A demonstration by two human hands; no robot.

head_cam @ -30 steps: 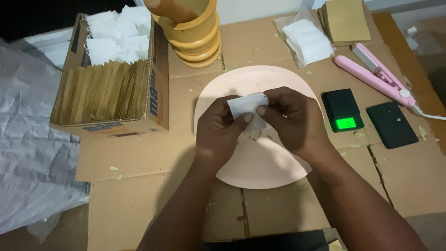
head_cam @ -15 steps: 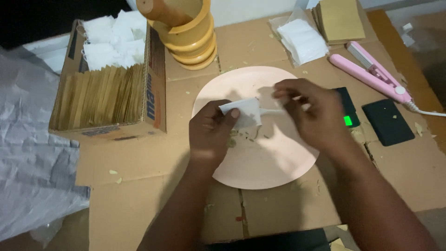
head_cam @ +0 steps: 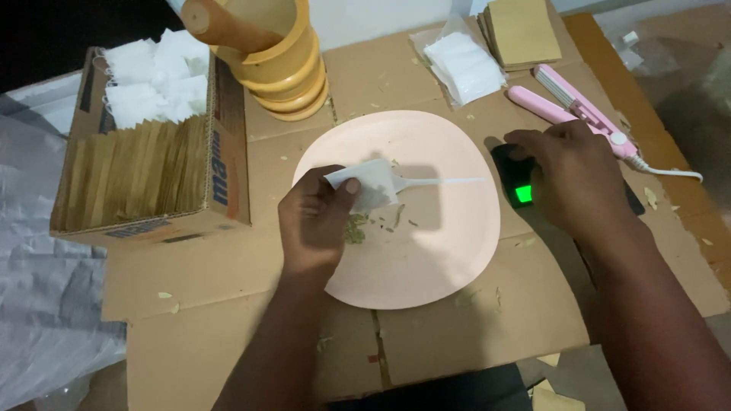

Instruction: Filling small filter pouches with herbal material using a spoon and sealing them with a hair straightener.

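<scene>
My left hand [head_cam: 316,217] pinches a small white tea bag [head_cam: 369,183] above a pale pink plate [head_cam: 445,243]. A thin white string [head_cam: 442,181] trails right from the bag across the plate. Loose green leaf bits [head_cam: 356,228] lie on the plate just under that hand. My right hand [head_cam: 571,175] is off the plate to the right, resting on a small black digital scale [head_cam: 518,183] with a lit green display; its fingers are bent and hold nothing that I can see.
A cardboard box [head_cam: 225,164] at the left holds brown envelopes and white bags. Stacked yellow bowls [head_cam: 285,76] stand behind the plate. A pink heat sealer [head_cam: 579,110], a packet of white bags [head_cam: 464,65] and brown envelopes [head_cam: 521,30] lie at the back right. Crumpled plastic [head_cam: 46,304] lies left.
My right hand let go of the tea bag and moved right onto the scale. The left hand keeps the bag, now with its string stretched across the plate.
</scene>
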